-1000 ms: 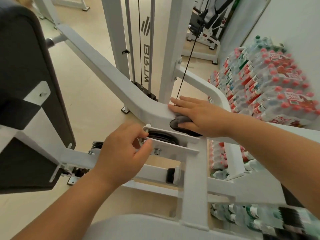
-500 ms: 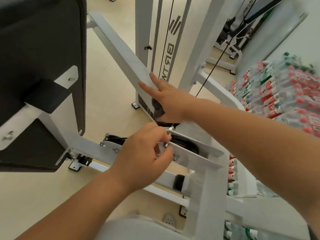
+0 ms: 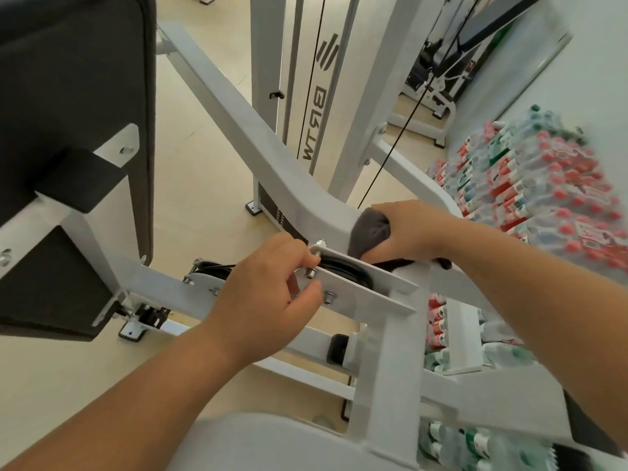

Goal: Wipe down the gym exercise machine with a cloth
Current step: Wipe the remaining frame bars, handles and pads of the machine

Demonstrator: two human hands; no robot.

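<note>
A white gym machine (image 3: 387,351) fills the view from above, its frame spreading out beneath you over a pale floor. At your left, a large black back pad (image 3: 68,79) stands on its mount. Ahead rises the weight tower (image 3: 316,96), and at your right lie stacked packs of water bottles (image 3: 530,192), blurred. A grey seat (image 3: 272,440) sits at the bottom edge.

A long sloped beam (image 3: 258,137) runs from upper left down to a bend at the centre, where a thin black cable (image 3: 390,158) comes down just beside it. Below the bend, a pulley bracket (image 3: 367,294) of two flat plates holds a black pulley wheel (image 3: 343,270) between them.

Your left hand (image 3: 261,294) curls round the near end of that bracket, beside a bolt (image 3: 311,272); it looks like a steadying hold. Your right hand (image 3: 411,229) clutches the dark grey cloth (image 3: 368,232), bunched in the fist and pressed against the beam at its bend, just above the bracket.

You appear to be mid-wipe on the frame, with much of the machine left. The next stroke likely calls for firm pressure along the beam or across the bracket plates, with the cloth's loose end kept clear of the cable and pulley groove.
</note>
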